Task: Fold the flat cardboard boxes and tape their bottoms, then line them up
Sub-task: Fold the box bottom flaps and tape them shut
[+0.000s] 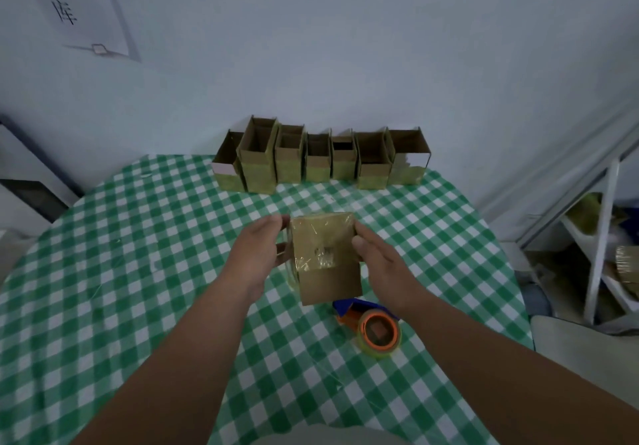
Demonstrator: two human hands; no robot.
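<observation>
A sheet (81,5) on the wall at far left carries large characters; I read 出 and 库, the rest is cut off. My left hand (257,251) grips the left side of the box (325,258), fingers curled round its edge. I hold the box over the middle of the checked tabletop (138,272), taped bottom facing me; the small print under the tape is too blurred to read. My right hand (378,261) grasps its right side. Below it lies the tape dispenser (375,327). A row of boxes (321,159) stands open-topped against the wall
</observation>
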